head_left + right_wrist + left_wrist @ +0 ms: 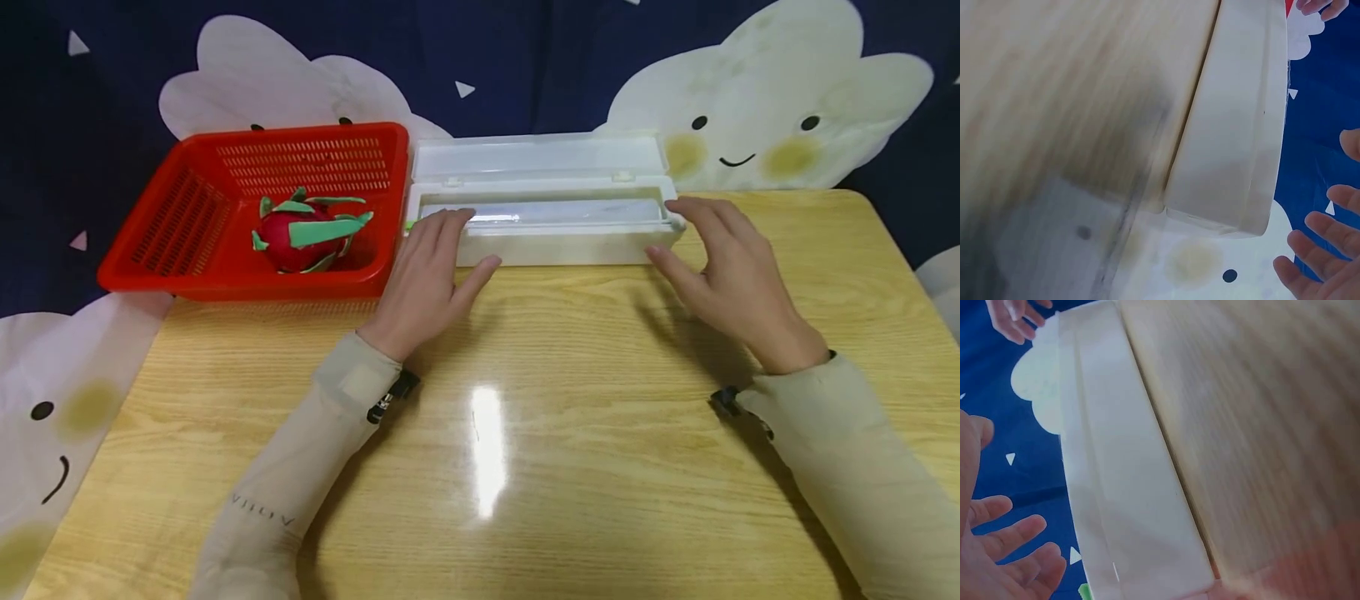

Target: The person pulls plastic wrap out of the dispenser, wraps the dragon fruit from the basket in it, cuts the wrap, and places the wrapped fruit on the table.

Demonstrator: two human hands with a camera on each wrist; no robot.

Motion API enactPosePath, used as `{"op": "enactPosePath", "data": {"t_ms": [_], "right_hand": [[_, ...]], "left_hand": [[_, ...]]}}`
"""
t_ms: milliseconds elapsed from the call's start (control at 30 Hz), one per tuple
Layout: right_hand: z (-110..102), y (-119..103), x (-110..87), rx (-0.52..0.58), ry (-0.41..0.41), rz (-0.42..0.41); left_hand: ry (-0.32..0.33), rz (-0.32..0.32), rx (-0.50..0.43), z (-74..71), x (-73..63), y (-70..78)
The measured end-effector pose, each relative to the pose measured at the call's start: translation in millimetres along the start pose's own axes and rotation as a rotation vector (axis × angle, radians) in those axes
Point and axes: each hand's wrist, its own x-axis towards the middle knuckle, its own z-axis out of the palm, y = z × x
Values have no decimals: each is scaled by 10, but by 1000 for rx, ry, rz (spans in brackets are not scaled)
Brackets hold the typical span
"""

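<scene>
A long white cling film dispenser (555, 249) lies at the back of the table, its lid (536, 158) raised behind it. Inside is a shiny roll of cling film (570, 212). My left hand (420, 287) hovers over the dispenser's left end, fingers relaxed and thumb apart. At the opposite end is my right hand (738, 283), fingers loosely bent and thumb out, with nothing between them. Both wrist views show spread fingers beside the dispenser's plain front. A small green piece (1085, 591) peeks out at its left end.
Left of the dispenser, close against it, stands a red plastic basket (285, 292) with slotted walls. A red dragon fruit (279, 242) with green leaf tips lies inside it. Behind the wooden table (585, 433) hangs a dark blue cloth (517, 50) with white clouds.
</scene>
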Motion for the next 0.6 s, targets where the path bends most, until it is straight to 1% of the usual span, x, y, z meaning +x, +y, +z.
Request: {"op": "enactPosePath", "data": {"t_ms": [100,267,433,600], "right_hand": [[10,5,43,7,7,-5],[42,32,113,17,8,-6],[83,68,181,16,-11,0],[125,100,281,15,-25,-14]], "left_hand": [[-4,-7,25,23,65,-22],[-31,-47,50,58,166,-62],[-50,-83,64,93,246,-107],[-47,-91,69,125,313,-148]]}}
